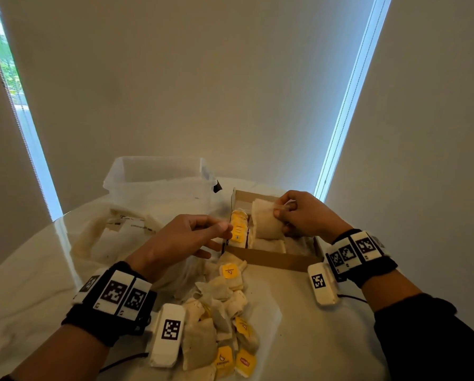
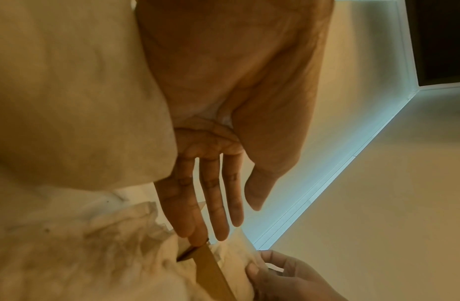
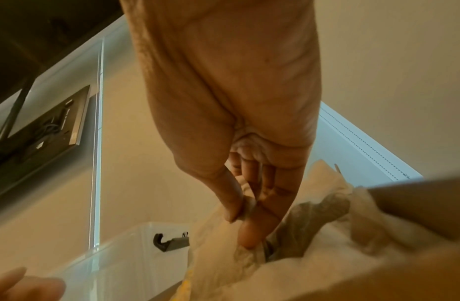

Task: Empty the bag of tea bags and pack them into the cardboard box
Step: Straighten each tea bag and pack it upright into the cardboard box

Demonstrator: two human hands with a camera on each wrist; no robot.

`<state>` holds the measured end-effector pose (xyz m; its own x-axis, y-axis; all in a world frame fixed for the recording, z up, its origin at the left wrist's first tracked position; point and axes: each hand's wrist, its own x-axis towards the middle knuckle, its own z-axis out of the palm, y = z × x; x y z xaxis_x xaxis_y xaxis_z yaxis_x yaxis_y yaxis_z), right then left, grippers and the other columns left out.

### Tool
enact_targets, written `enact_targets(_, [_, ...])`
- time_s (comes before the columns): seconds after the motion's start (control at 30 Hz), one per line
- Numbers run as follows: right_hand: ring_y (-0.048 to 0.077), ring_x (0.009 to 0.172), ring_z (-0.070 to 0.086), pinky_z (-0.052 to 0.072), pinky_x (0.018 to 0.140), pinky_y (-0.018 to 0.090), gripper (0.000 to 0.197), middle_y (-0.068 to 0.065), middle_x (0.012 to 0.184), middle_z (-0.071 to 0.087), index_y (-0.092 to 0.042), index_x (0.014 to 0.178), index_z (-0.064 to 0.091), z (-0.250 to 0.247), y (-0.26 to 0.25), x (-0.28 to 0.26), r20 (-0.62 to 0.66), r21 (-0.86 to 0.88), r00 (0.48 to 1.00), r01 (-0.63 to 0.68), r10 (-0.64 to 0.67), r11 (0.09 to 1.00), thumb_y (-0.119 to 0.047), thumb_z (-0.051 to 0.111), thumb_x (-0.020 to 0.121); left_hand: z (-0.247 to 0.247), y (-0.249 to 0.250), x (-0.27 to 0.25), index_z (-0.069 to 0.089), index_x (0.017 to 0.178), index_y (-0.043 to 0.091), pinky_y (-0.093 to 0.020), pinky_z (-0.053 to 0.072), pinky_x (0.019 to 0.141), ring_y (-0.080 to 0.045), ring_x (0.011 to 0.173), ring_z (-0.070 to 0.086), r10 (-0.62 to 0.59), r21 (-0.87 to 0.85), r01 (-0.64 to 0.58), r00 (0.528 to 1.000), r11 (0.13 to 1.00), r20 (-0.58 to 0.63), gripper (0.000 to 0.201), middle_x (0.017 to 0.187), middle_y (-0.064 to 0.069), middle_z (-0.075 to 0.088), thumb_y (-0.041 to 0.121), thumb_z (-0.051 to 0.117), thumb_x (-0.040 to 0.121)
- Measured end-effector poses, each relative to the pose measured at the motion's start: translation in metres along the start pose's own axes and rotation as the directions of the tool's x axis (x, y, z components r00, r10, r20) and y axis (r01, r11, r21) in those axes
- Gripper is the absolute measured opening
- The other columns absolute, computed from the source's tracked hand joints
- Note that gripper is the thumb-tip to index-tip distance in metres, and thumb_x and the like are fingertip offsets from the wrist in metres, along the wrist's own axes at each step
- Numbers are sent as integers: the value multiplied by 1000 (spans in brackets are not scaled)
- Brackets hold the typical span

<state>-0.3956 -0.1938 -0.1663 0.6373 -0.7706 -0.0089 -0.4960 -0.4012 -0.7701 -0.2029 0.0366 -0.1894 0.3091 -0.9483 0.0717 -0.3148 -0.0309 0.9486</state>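
A tea bag [image 1: 266, 222] was pinched upright by the right hand [image 1: 303, 213] over the box [image 1: 274, 259] at centre right, apparently for slotting in, while the left hand [image 1: 186, 237], fingers loose and empty, steadied the box's near corner, the heap [image 1: 222, 320] waiting on the worktop [image 1: 312, 339].

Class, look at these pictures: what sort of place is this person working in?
Probably a room at home or in an office: a round white table, roller blinds over tall windows, and a wall-mounted screen.
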Motion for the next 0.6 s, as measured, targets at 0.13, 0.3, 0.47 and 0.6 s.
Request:
enact_targets(0.13, [17,69,76,67,67,34,15,9,106,74,-23,112,62,3,-4,2,-40,-45,999,-11,9,999,-15,70,102,0,0,0,80,116,29,-34,63,90,-9,99,78,-12,1,12,1000,1000,-6,25,107,12,82,42,63,104])
enact_targets(0.3, [19,78,76,67,71,33,25,2,109,68,-23,120,59,5,-8,-2,-62,-78,998,12,-17,997,-16,71,99,-1,1,0,79,118,28,-33,63,89,-8,99,77,-19,17,19,1000,1000,2,26,109,12,81,42,62,105])
enact_targets(0.47, [4,92,65,47,76,13,29,-10,115,66,-25,117,66,-6,-16,-6,-263,-227,916,246,-302,942,-20,82,93,-1,0,0,79,119,26,-31,63,88,-7,99,78,-24,15,24,1000,1000,1,26,109,12,81,41,62,105])
enact_targets(0.6, [6,100,65,50,81,18,21,-14,108,67,-31,109,74,-2,-21,-5,25,-417,962,257,-271,872,-24,82,91,0,1,1,79,118,25,-31,63,87,-8,98,78,-26,9,26,1000,1000,0,26,109,11,82,40,62,105])
